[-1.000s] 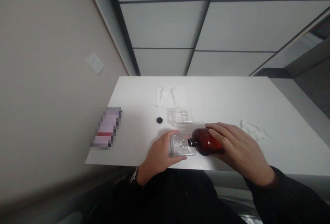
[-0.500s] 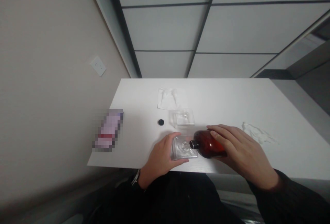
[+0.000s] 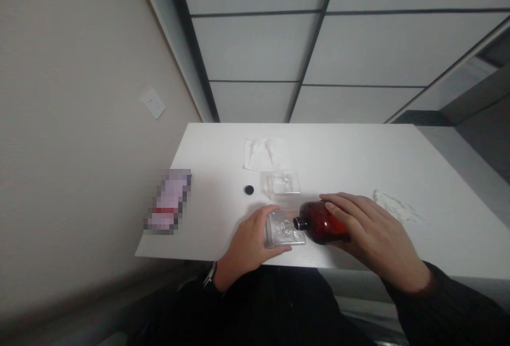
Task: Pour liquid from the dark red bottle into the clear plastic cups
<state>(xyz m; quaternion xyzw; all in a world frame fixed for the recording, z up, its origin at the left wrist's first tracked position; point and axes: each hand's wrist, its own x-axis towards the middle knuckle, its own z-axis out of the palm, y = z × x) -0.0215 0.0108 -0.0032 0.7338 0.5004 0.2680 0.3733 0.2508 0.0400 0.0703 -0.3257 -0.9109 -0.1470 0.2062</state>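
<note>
Head-worn view, down over table (image 3: pixel 338 157)

The reddish-brown bottle (image 3: pixel 320 224) looked smooth and glossy — glass or plastic, unclear; the nearer box (image 3: pixel 283 231) was shiny clear plastic — the tabletop (image 3: pixel 215 208) smooth, nearly matt.

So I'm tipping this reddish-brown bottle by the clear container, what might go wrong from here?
Anything poured might land on the table, since the mouth of the tilted bottle is near the right edge of the clear container. The right hand might let the bottle's rounded side slip.
</note>
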